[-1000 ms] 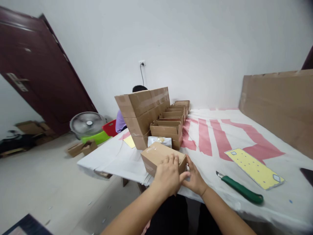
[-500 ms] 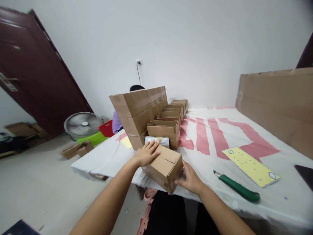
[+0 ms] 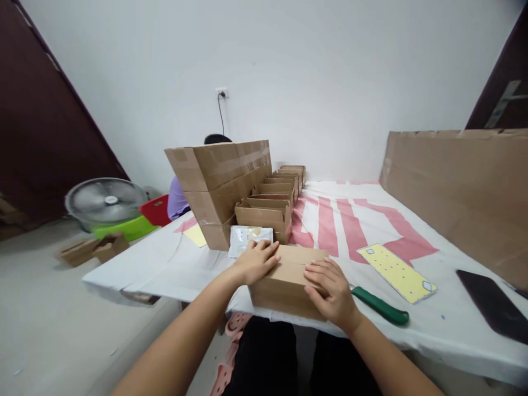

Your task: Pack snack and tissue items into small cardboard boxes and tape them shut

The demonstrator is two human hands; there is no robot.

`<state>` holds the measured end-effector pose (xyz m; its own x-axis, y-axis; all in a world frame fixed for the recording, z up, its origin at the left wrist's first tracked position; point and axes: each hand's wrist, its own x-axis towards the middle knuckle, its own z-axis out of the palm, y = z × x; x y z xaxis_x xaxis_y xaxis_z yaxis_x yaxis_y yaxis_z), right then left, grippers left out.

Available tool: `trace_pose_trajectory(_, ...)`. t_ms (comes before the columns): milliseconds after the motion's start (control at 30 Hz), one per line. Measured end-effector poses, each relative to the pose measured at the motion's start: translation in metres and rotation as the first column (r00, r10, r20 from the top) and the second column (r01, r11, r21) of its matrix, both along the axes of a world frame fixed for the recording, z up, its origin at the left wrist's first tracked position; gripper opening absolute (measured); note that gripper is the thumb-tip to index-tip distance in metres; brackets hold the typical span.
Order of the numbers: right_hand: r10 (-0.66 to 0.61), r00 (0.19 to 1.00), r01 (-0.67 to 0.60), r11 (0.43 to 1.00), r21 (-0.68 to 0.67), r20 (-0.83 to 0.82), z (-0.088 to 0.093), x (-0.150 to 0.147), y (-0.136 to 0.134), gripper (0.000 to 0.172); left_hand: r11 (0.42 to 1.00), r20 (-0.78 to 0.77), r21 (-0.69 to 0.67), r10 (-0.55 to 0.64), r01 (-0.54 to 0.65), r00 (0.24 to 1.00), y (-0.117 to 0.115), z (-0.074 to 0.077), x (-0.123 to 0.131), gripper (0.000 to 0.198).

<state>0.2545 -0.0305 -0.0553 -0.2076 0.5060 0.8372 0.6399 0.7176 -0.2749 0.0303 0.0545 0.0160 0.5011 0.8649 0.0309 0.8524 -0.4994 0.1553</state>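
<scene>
A closed brown cardboard box [image 3: 289, 297] lies at the table's near edge between my two hands. My left hand [image 3: 259, 263] lies over its left end, fingers bent onto the top. At the right end, my right hand [image 3: 332, 289] wraps the top edge, with the thumb down on the front side. Just behind the left hand is a white packet [image 3: 241, 236] with a yellowish patch. A green-handled utility knife [image 3: 381, 305] lies right of the box, its blade end hidden behind my right hand.
Open cardboard boxes [image 3: 264, 217] stand in a row behind, beside a stacked wall of taped boxes [image 3: 218, 187]. A yellow dotted card [image 3: 396, 272] and a black phone-like slab [image 3: 493, 302] lie to the right. A large cardboard panel [image 3: 454, 187] borders the right side. Someone sits behind the stack.
The box has turned so its long side faces me. My right hand has moved from its end face onto its top edge. The view has swung right.
</scene>
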Motion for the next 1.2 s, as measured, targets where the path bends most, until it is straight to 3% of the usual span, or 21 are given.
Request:
trace_pose_trajectory(67,0.036,0.999,-0.036,0.998,-0.051,0.001,-0.002,0.017,-0.003,0.021,0.992,0.191,-0.082,-0.083,0.100,0.978,0.003,-0.006,-0.013,0.058)
trace_pose_trajectory(133,0.040,0.999,-0.041,0.996,-0.073,-0.011,-0.005,0.025,-0.004,0.020,0.971,0.443,-0.183,-0.060,0.156,0.895,0.005,-0.019,-0.023,0.059)
trace_pose_trajectory(267,-0.002,0.994,0.002,1.000,0.002,-0.113,-0.011,0.016,-0.004,0.017,0.928,0.844,-0.242,0.058,0.282,0.534,0.001,-0.054,-0.024,0.053)
trace_pose_trajectory(333,0.005,0.989,0.001,0.999,0.037,-0.150,-0.013,0.010,-0.003,0.018,0.938,0.929,-0.200,0.089,0.284,0.359,-0.002,-0.067,-0.019,0.048)
trace_pose_trajectory(400,0.019,0.989,-0.013,0.999,0.040,-0.147,-0.013,0.009,-0.004,0.019,0.947,0.957,-0.174,0.098,0.271,0.273,-0.005,-0.074,-0.014,0.042)
trace_pose_trajectory(533,0.067,0.998,-0.068,0.995,-0.071,-0.016,-0.007,0.023,-0.010,0.024,0.942,0.961,-0.181,0.109,0.283,0.253,-0.006,-0.072,-0.014,0.036)
trace_pose_trajectory(633,-0.022,0.998,0.029,0.993,-0.117,0.063,-0.011,0.050,-0.020,0.033,0.935,0.965,-0.195,0.129,0.296,0.230,-0.006,-0.070,-0.017,0.036)
trace_pose_trajectory(733,-0.269,0.959,0.279,0.952,-0.127,0.087,-0.033,0.088,-0.030,0.028,0.933,0.971,-0.196,0.142,0.302,0.190,-0.006,-0.070,-0.018,0.035)
trace_pose_trajectory(800,-0.364,0.907,0.404,0.893,-0.199,0.211,-0.057,0.116,-0.036,0.030,0.928,0.975,-0.195,0.149,0.317,0.165,-0.005,-0.072,-0.017,0.034)
trace_pose_trajectory(867,-0.367,0.863,0.457,0.860,-0.226,0.346,-0.081,0.141,-0.041,0.036,0.922,0.977,-0.193,0.149,0.335,0.152,-0.004,-0.073,-0.016,0.034)
trace_pose_trajectory(967,-0.340,0.858,0.440,0.873,-0.211,0.385,-0.102,0.167,-0.042,0.034,0.913,0.979,-0.175,0.121,0.368,0.165,0.000,-0.076,-0.016,0.034)
trace_pose_trajectory(1067,-0.331,0.870,0.426,0.878,-0.218,0.366,-0.089,0.175,-0.033,0.033,0.905,0.976,-0.171,0.101,0.390,0.192,0.004,-0.080,-0.017,0.038)
trace_pose_trajectory(1133,-0.409,0.859,0.479,0.854,-0.203,0.308,-0.060,0.169,-0.021,0.036,0.902,0.978,-0.173,0.111,0.395,0.174,0.007,-0.083,-0.017,0.042)
trace_pose_trajectory(1200,-0.488,0.843,0.532,0.819,-0.216,0.227,-0.019,0.151,-0.009,0.039,0.902,0.984,-0.165,0.121,0.398,0.133,0.009,-0.085,-0.015,0.046)
